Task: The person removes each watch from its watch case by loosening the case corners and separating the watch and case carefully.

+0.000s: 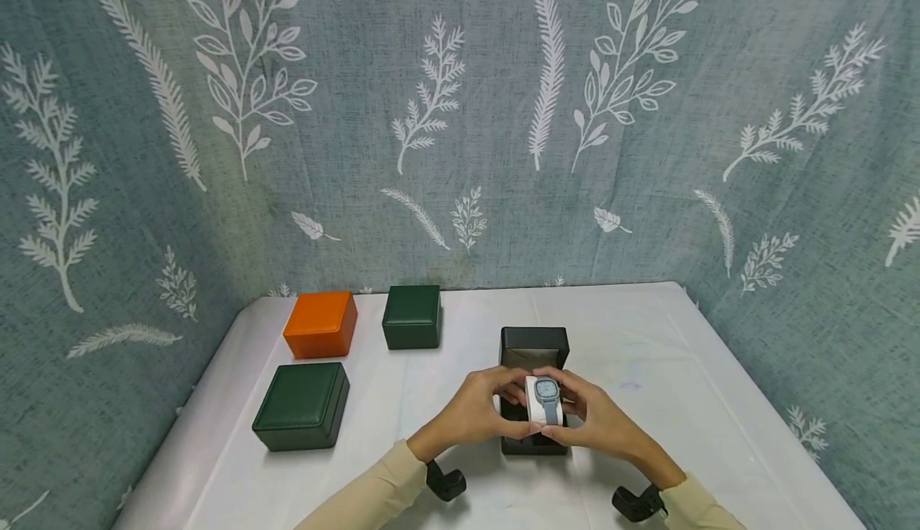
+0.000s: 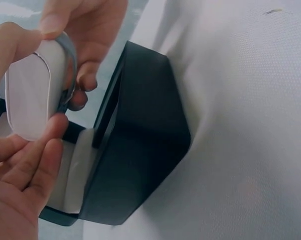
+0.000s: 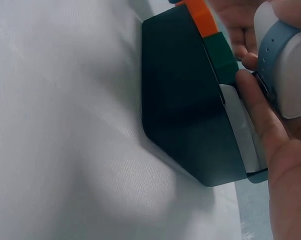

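A wristwatch (image 1: 548, 389) with a light blue-grey strap is wrapped around a white cushion (image 1: 533, 409). Both hands hold this cushion between them, over an open black box (image 1: 534, 340). My left hand (image 1: 474, 409) grips its left side, thumb at the lower edge and fingers at the top. On the opposite side my right hand (image 1: 602, 420) grips it in the same way. The left wrist view shows the cushion's flat white end (image 2: 29, 97). The strap (image 3: 276, 46), with its row of holes, appears in the right wrist view. Pale lining shows inside the box.
An orange box (image 1: 321, 324) and a green box (image 1: 413, 316) stand closed towards the back. A larger green box (image 1: 302, 406), also closed, sits at the left. All rest on a white-covered table (image 1: 690, 402), with a leaf-patterned curtain (image 1: 496, 115) behind.
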`<control>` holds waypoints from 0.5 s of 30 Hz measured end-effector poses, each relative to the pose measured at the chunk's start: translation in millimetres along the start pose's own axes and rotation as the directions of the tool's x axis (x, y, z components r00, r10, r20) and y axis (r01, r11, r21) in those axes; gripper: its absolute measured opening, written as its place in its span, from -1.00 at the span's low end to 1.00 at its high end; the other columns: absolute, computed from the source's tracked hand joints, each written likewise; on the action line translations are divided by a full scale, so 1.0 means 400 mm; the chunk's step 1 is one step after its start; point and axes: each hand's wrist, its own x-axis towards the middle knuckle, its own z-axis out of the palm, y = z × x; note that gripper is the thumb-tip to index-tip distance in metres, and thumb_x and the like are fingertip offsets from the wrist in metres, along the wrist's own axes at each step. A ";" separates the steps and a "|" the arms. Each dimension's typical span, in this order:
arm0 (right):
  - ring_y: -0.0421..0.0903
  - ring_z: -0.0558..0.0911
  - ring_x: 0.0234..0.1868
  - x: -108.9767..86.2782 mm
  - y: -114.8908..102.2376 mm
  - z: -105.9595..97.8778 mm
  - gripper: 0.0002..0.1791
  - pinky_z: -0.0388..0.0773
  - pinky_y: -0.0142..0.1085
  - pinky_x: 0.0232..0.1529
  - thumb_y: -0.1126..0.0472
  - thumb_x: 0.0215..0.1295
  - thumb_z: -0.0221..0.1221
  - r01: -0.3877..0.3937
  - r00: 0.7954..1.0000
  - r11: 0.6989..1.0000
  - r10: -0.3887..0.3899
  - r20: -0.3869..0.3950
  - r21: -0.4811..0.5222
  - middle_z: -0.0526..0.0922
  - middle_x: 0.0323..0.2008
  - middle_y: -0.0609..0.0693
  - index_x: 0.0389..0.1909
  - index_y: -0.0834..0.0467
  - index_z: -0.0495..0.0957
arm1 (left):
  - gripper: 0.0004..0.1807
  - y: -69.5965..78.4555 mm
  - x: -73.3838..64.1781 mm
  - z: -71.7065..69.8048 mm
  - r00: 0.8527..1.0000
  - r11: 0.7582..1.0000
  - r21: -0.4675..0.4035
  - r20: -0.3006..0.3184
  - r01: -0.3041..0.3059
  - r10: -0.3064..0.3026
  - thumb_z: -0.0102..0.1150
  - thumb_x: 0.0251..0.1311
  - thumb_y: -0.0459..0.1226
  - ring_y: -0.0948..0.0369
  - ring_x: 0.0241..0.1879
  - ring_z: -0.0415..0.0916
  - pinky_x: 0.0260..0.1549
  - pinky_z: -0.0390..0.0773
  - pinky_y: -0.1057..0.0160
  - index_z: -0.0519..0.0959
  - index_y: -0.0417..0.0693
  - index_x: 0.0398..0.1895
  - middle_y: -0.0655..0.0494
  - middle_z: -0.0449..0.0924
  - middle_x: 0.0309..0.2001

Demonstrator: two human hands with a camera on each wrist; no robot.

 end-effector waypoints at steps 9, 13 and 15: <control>-0.02 0.63 0.12 -0.009 0.005 -0.001 -0.13 0.63 -0.19 0.10 0.38 0.22 0.44 -0.006 0.999 0.997 0.009 -0.032 0.077 0.36 0.37 0.29 0.51 0.23 0.26 | -0.35 0.003 0.006 0.003 1.000 1.000 -0.011 -0.015 -0.025 0.025 0.60 0.07 -0.09 0.34 -0.13 0.65 -0.08 0.68 0.24 0.59 -0.09 0.22 0.20 0.63 -0.06; -0.04 0.63 0.10 -0.013 0.006 -0.003 -0.14 0.64 -0.20 0.09 0.34 0.22 0.45 -0.017 1.000 0.998 0.018 -0.021 0.057 0.37 0.37 0.30 0.51 0.24 0.26 | -0.36 0.007 0.009 0.005 1.000 0.999 -0.015 0.000 -0.028 0.028 0.60 0.07 -0.10 0.32 -0.13 0.65 -0.07 0.67 0.30 0.60 -0.09 0.20 0.19 0.62 -0.06; -0.05 0.63 0.12 -0.014 0.005 -0.007 -0.15 0.63 -0.20 0.11 0.32 0.26 0.43 -0.020 1.000 0.999 0.021 -0.010 0.044 0.36 0.38 0.30 0.51 0.24 0.26 | -0.38 0.007 0.010 0.006 1.000 1.000 -0.013 0.007 -0.024 0.024 0.59 0.08 -0.11 0.30 -0.12 0.65 -0.07 0.66 0.31 0.60 -0.09 0.21 0.19 0.62 -0.05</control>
